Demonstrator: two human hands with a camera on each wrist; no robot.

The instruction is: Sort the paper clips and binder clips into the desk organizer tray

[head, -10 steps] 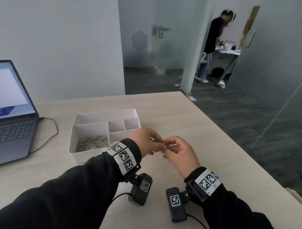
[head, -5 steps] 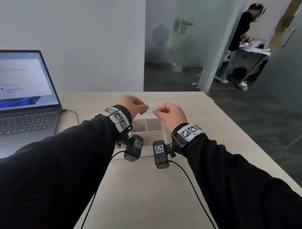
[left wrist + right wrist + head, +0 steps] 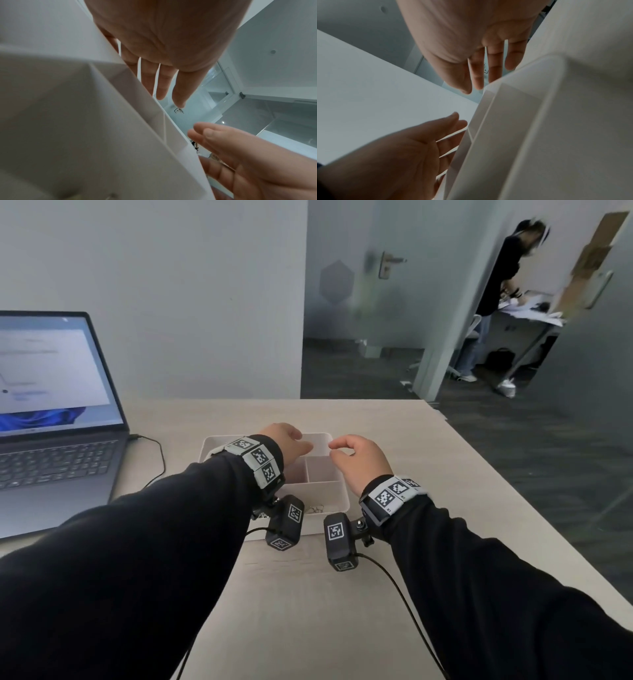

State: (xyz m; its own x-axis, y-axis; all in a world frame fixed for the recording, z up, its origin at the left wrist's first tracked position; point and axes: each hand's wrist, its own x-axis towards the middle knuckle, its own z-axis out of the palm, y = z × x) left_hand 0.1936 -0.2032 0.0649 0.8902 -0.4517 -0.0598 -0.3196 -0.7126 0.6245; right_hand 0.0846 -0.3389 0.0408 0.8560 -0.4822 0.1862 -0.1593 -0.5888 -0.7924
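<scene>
The white organizer tray (image 3: 343, 491) sits on the desk in the head view, and both hands hover over its far half. My left hand (image 3: 291, 444) is above the far compartments, fingers straight and holding nothing. My right hand (image 3: 354, 455) is above the tray's right rim, fingers relaxed and empty. A few silver paper clips (image 3: 317, 509) show in a near compartment, past the left wrist camera. The left wrist view shows the left hand (image 3: 164, 86) spread over the tray (image 3: 85, 108). The right wrist view shows the right hand (image 3: 479, 75) beside the tray (image 3: 539, 121). No binder clip shows.
An open laptop (image 3: 51, 422) stands at the left, its cable (image 3: 159, 453) looping toward the tray. The desk's right edge (image 3: 513, 498) runs diagonally, with dark floor beyond. A person (image 3: 496, 296) stands at another desk far behind a glass wall.
One second ago both hands pinched small clips near the tray's right side. They rose over the tray, and now both hands have spread their fingers with no clip between them.
</scene>
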